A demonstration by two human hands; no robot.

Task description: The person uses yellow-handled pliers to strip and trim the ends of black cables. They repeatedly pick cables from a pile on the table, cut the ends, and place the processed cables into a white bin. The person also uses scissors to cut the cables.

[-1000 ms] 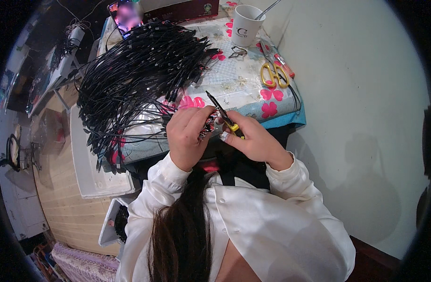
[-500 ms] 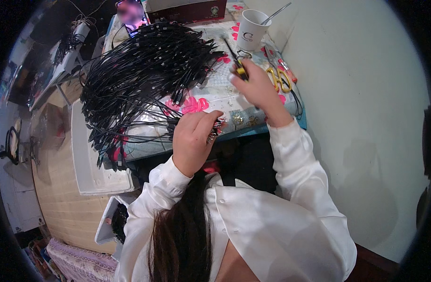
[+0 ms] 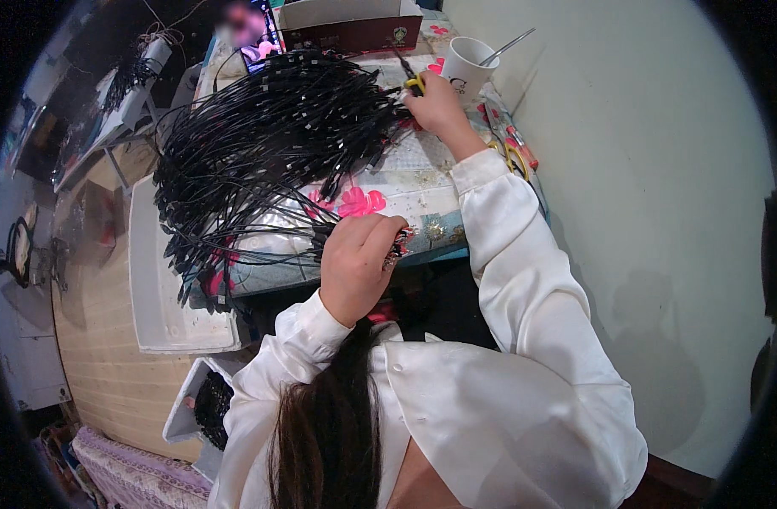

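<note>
A person's left hand is clamped around a bundle of black cables at the near edge of a flower-patterned table, wire ends poking out past the fingers, while the right hand grips a yellow-and-black hand tool near a white cup.

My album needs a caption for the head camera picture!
Left hand gripping thin black cables; right hand holding a slim black-and-yellow tool near a tapered white cup.
</note>
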